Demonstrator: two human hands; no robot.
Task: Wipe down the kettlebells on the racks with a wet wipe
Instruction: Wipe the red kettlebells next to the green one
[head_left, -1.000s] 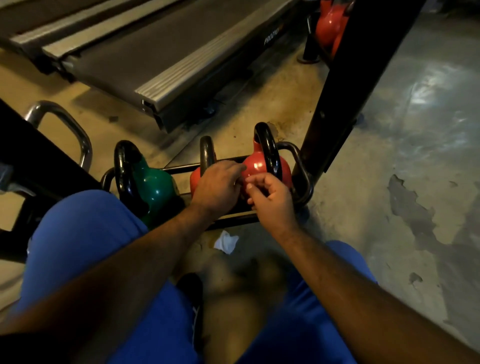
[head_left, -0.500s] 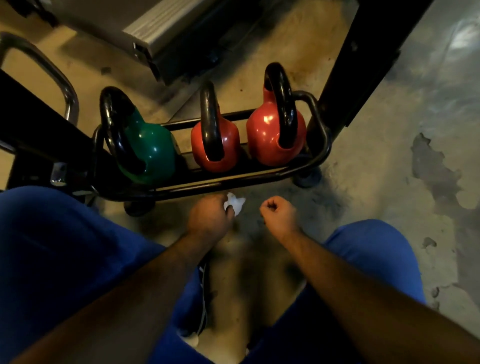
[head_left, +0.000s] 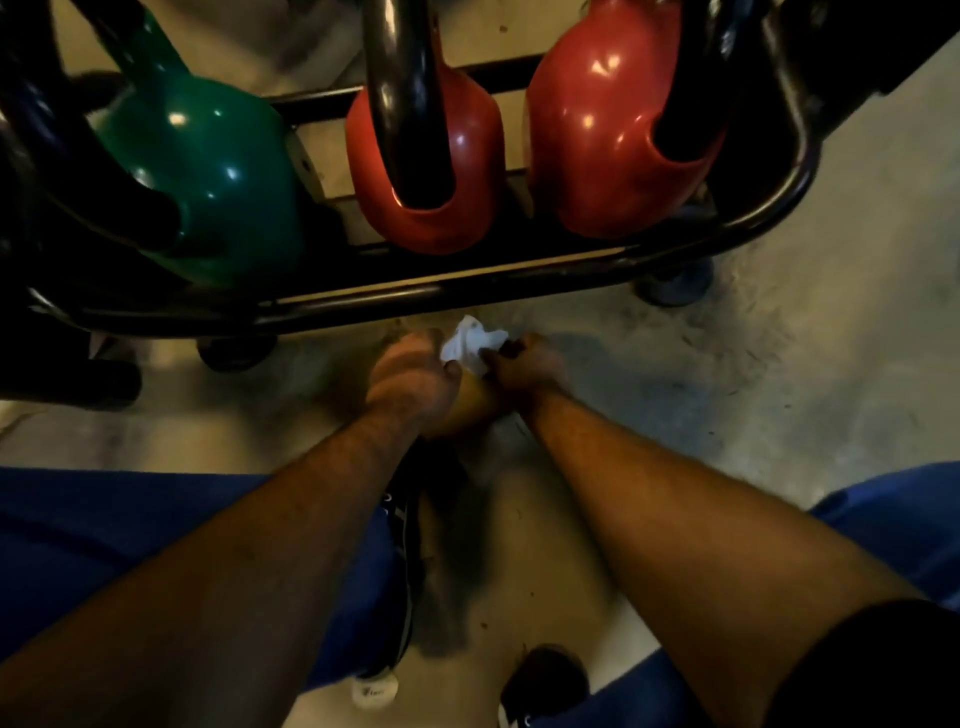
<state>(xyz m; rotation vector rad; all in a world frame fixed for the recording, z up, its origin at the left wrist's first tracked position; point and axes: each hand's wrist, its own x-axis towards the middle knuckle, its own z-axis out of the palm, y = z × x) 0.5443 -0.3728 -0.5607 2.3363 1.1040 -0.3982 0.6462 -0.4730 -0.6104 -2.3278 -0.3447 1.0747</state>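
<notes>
Head view, 1 camera, looking down past my arms.

Item 1: black tubular rack (head_left: 457, 293), running across the top of frame, front rail from 9 to 2 o'clock. Contents, 3 kettlebells in a row:
- green kettlebell (head_left: 223, 171), at 10 o'clock, black handle leaning left.
- smaller red kettlebell (head_left: 457, 171), at 12 o'clock, black handle upright over its middle.
- larger red kettlebell (head_left: 597, 130), at 1 o'clock, black handle on its right side.
All 3 sit inside the rails, none touched by either hand.

Item 2: wet wipe (head_left: 470, 340), white, crumpled, just below the front rail near frame centre, between my 2 hands.

Item 3: left hand (head_left: 410, 376), fingers curled, at the wipe's left edge; motion blur, so I cannot tell whether it actually grasps the wipe.

Item 4: right hand (head_left: 527, 366), fingertips pinching the wipe's right side.

Item 5: concrete floor (head_left: 779, 364), stained, under everything. Blue trousers (head_left: 104, 530) at 8 and 4 o'clock; dark shoe (head_left: 545, 675) at 6 o'clock.
</notes>
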